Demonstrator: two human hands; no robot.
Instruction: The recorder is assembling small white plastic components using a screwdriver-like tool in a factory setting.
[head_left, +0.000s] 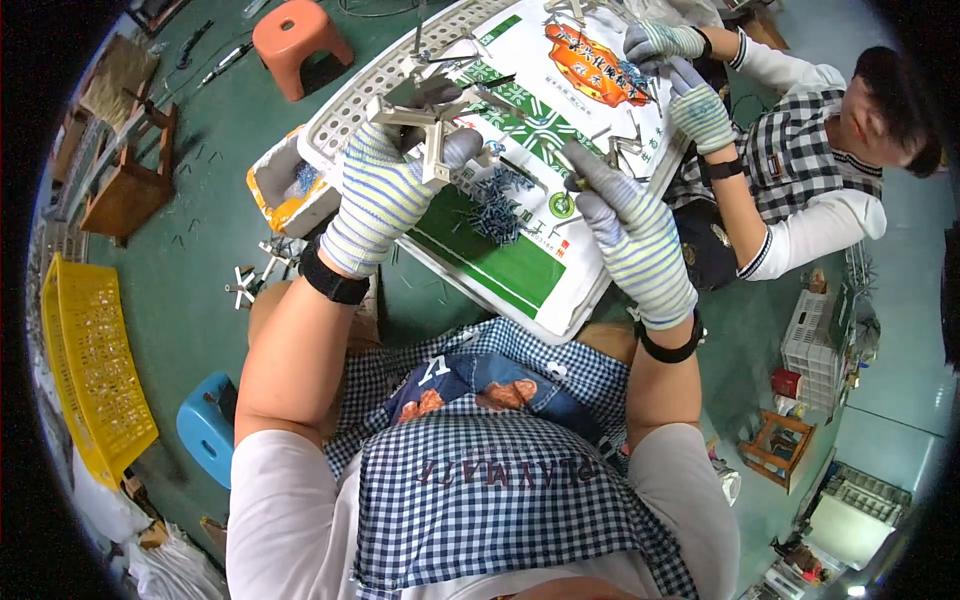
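My left hand (375, 205), in a striped knit glove, is closed around a cream-coloured branched bracket (436, 150) with several arms. It holds the bracket above the left side of the worktop. My right hand (635, 240), gloved alike, is over the right side with index finger stretched forward and thumb close to it. Something small and dark sits at those fingertips, too small to name. Between my hands lies a heap of small bluish screws (497, 208). It rests on a printed white and green sack (500, 270) spread over the worktop.
Across the worktop's right side, a co-worker's gloved hands (700, 110) handle small parts. An orange stool (298, 45) stands far left, a blue stool (207, 428) near left. A yellow basket (95, 370) is at the left edge. More brackets (243, 287) lie low beside the worktop.
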